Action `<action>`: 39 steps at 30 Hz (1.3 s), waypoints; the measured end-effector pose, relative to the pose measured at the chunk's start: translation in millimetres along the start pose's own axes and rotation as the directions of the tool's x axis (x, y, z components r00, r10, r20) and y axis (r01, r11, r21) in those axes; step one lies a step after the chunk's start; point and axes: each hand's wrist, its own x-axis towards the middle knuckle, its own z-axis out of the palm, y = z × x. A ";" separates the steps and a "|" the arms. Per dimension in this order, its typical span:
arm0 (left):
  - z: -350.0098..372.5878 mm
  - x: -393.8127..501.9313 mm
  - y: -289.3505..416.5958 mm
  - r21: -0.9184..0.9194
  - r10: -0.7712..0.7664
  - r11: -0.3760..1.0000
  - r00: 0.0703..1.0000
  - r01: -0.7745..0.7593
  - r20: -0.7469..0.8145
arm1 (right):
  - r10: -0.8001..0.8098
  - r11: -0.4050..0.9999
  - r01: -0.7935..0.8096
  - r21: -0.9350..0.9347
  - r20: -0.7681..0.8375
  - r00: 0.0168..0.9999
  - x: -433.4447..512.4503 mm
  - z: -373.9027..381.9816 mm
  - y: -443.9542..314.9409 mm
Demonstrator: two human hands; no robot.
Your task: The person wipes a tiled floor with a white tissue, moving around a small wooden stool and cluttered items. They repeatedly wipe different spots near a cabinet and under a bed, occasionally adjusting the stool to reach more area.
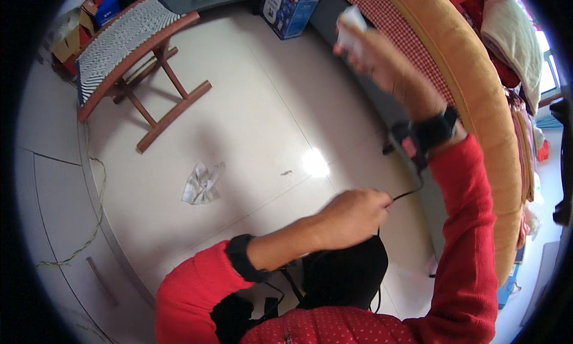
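Observation:
My right hand (376,60), blurred, is raised beside the bed edge on the right, its fingers closed around a white object (352,19), perhaps a wad of tissue or cloth. A black strap with a small device (427,133) circles that wrist. From there a thin black cable (406,193) runs to my left hand (353,218), which pinches it between the fingertips in front of my body. Another black band (244,256) is around the left wrist. On the floor ahead lies a crumpled, stained tissue or cloth (201,185).
A folding wooden stool (172,89) with a woven seat stands at upper left. Grey cabinets (53,201) line the left, with a yellow-green cord (100,209) along them. A blue printed carton (291,10) is at the back. The orange-covered bed or sofa (488,120) fills the right.

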 end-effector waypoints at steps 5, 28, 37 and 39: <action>-59.3 -7.0 -21.6 -0.593 -0.426 0.803 0.756 0.063 -0.497 | 0.266 0.913 -0.272 0.303 0.059 0.962 -56.7 56.8 26.8; -74.8 -33.6 -44.6 -0.559 -0.482 0.821 0.663 0.114 -0.573 | 0.742 0.295 0.220 -0.930 0.368 0.560 -289.6 -26.9 81.3; -60.9 -36.1 -32.6 -0.573 -0.532 0.793 0.695 0.208 -0.484 | 0.260 0.960 -0.168 -0.222 0.932 0.252 -407.1 41.4 105.2; -61.3 -35.0 -29.6 -0.581 -0.547 0.784 0.688 0.220 -0.477 | 0.493 0.698 -0.668 -0.258 0.850 0.187 -422.4 50.5 99.5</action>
